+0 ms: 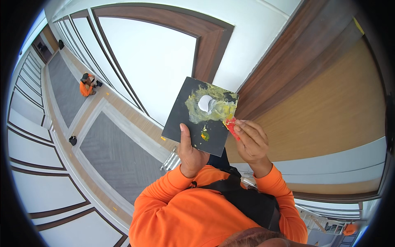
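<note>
My left hand (190, 153) grips the lower left part of a dark square board (175, 113), its thumb lying on top and its other fingers hidden underneath. Yellowish smears cover much of the board's upper right, and a mound of white paste (205, 103) sits among them. A small yellow and green blob (205, 135) lies lower down. Between the thumb and fingers of my right hand (252, 142) is a small red scraper (231, 127). Its edge, with yellowish paste on it, meets the board's right side.
A brown wood door (329, 107) with dark trim rises at the right. White wall panels with brown moulding (207, 49) stand ahead. Down the corridor at left, a person in orange (86, 85) sits on the floor. A black bag (73, 140) lies nearer; a metal ladder (169, 160) shows below the board.
</note>
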A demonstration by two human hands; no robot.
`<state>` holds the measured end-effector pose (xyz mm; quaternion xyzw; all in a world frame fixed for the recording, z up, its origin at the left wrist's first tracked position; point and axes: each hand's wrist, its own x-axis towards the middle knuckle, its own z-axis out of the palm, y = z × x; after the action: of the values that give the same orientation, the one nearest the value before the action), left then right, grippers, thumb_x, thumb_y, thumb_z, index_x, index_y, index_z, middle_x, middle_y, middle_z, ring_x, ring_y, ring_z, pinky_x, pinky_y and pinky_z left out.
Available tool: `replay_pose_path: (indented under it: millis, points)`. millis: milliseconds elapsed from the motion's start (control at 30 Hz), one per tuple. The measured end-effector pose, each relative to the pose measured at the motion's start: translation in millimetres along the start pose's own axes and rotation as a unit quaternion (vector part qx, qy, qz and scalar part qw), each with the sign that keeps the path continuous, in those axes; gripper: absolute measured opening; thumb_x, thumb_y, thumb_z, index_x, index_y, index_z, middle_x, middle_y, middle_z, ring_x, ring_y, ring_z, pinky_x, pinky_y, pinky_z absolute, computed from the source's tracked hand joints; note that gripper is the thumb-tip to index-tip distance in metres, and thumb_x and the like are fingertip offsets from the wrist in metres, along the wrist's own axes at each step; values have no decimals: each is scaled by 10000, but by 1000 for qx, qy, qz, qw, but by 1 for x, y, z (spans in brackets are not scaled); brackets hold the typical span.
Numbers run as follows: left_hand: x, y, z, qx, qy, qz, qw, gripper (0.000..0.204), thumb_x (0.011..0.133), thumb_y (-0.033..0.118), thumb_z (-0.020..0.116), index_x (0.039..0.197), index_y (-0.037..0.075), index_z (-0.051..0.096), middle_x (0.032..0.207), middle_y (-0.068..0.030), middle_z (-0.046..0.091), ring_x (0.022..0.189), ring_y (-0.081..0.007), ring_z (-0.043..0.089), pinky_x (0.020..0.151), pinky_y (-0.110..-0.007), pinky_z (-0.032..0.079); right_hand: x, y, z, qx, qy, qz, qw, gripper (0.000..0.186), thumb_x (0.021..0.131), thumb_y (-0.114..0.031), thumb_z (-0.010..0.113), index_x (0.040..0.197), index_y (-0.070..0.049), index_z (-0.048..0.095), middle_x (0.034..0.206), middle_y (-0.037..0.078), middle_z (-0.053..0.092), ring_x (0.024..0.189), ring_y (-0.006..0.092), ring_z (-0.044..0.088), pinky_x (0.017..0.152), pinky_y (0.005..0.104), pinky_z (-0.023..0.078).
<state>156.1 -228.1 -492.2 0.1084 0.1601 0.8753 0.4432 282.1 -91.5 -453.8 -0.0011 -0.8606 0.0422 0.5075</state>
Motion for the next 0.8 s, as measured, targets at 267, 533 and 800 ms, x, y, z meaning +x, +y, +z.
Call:
replay_pose_path:
  millis: [267,533,800]
  points:
    - [-2,-1,2,-36,-2,-3,999,603,1092,499,305,1374,5,504,1294,-149,634,1185,-277,626,1032,-412,489,-8,3,3,-36,-35,-25,998,371,704,125,742,1066,48,713,1024,180,700,877,335,672,729,386,580]
    - [0,-3,8,-32,20,-3,999,595,1093,489,308,1378,1,493,1294,-159,633,1184,-285,630,1029,-416,493,-9,21,-8,-73,-67,-56,993,395,712,110,719,1103,60,700,989,149,672,822,293,641,667,350,567]
    - [-3,-10,17,-14,15,39,999,622,1089,514,298,1341,-9,519,1260,-147,642,1125,-257,643,947,-382,519,-28,28,-23,-80,-64,-5,995,303,746,51,753,1047,43,723,966,147,687,797,276,646,637,339,550]
